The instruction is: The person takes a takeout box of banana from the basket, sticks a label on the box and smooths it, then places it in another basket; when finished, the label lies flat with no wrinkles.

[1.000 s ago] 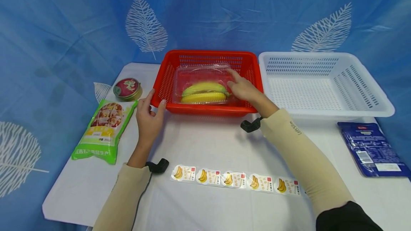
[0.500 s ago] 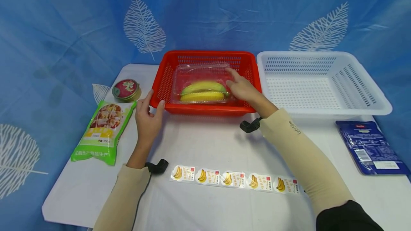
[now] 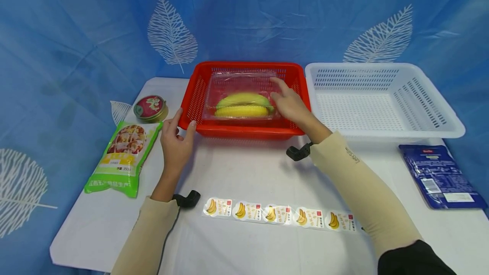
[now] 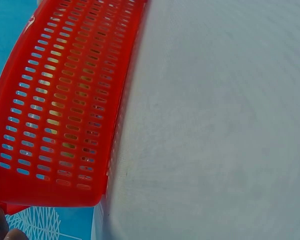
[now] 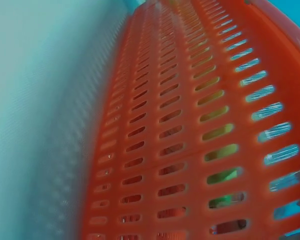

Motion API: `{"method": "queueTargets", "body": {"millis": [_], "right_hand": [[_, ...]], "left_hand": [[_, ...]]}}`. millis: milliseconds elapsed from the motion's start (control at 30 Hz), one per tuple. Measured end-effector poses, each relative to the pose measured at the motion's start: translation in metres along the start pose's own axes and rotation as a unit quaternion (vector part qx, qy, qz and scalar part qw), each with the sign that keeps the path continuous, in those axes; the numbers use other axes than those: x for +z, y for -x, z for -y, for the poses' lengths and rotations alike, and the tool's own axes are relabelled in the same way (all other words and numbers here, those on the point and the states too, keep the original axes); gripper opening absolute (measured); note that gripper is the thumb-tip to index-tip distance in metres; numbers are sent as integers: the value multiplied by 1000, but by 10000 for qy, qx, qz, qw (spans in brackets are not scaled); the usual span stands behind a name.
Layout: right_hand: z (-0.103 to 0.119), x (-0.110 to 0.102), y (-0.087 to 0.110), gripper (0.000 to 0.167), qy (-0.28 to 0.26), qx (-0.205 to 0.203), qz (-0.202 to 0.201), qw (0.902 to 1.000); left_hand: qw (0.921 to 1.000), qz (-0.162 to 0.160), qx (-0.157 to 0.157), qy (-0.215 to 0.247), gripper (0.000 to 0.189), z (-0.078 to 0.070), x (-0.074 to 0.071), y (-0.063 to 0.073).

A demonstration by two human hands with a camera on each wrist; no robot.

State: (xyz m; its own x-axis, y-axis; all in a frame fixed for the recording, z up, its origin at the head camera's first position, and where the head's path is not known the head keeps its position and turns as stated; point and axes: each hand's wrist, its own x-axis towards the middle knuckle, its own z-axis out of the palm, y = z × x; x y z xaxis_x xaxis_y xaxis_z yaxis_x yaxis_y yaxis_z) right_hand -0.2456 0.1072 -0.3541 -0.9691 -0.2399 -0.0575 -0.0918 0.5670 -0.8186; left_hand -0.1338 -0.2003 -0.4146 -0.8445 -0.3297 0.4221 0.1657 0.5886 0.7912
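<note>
A clear plastic clamshell box [image 3: 240, 84] with yellow-green bananas [image 3: 244, 104] inside is in the red basket [image 3: 244, 131] in the head view. My right hand [image 3: 291, 104] reaches over the basket's right side and grips the box by its right end, index finger stretched along the far corner. The thumb is partly hidden. My left hand [image 3: 177, 143] holds the basket's front left corner between fingers and thumb. In the left wrist view its fingertips [image 4: 0, 226] show beside the basket's rim. The right wrist view shows mainly the slotted basket wall [image 5: 190, 130], no hand.
A white basket [image 3: 386, 134] stands right of the red one. A banana label strip [image 3: 279, 214] lies in front. At left are a green snack bag [image 3: 124, 156] and a round tin [image 3: 150, 108]; at right lies a blue pouch [image 3: 441, 177]. A blue curtain hangs behind.
The box with the bananas has risen slightly in the red basket, and my right hand has moved a little with it. My left hand stays at the basket corner.
</note>
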Motion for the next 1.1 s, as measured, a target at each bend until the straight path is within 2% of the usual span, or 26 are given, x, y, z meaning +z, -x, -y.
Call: {"method": "queueTargets", "body": {"millis": [167, 333, 600, 733, 967, 1100], "right_hand": [[4, -1, 8, 52, -32, -122, -637, 9979], [7, -2, 18, 48, -496, -237, -1227, 9909], [2, -1, 27, 40, -1191, -776, -2225, 9645], [0, -1, 30, 37, -1501, -1037, -2462, 9519], [0, -4, 34, 35, -2543, -1268, -2612, 9225], [2, -8, 43, 35, -2747, -1354, -2646, 9144]], "left_hand": [[10000, 39, -31, 69, 61, -1, 0, -1], [9999, 57, 16, 150, 61, -1, 0, -1], [9999, 75, 23, 140, 60, -1, 0, 0], [9999, 88, 20, 126, 60, -1, 0, 0], [9999, 48, 68, 150, 59, 1, 1, 0], [9998, 48, 99, 163, 59, 1, 2, 0]]}}
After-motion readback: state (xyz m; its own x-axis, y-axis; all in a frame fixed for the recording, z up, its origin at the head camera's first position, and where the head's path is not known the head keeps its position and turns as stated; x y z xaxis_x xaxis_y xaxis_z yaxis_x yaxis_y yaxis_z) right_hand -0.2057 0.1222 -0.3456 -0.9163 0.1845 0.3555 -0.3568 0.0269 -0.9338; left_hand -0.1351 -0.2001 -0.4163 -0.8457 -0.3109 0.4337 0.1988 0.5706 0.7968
